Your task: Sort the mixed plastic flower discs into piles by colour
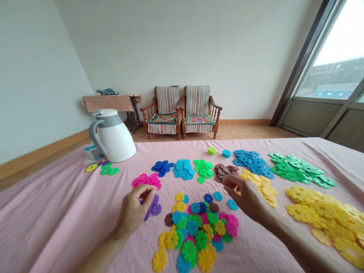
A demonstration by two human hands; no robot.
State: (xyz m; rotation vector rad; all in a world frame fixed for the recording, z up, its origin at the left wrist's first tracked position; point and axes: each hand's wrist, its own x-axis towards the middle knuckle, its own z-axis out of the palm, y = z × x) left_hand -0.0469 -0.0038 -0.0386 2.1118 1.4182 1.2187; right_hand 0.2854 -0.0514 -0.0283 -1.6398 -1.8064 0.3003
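Note:
My left hand (136, 206) hovers between a pile of pink notched plastic discs (146, 180) and a pile of purple discs (153, 206). Its thumb and fingers are drawn together in a pinch; whatever they hold is hidden. By the front edge of a brown disc pile (224, 170), my right hand (241, 193) has its fingers curled downward, and I cannot make out anything in them. Between the two hands lies a mixed heap of discs (195, 235) in yellow, green, blue, pink and brown.
Sorted piles flank the heap: dark blue (162, 168), light blue (183, 169), green (203, 168) and large yellow discs (327, 216). A white jug (116, 138) stands back left on the pink cloth (93, 212). Two wooden chairs (167, 110) stand beyond.

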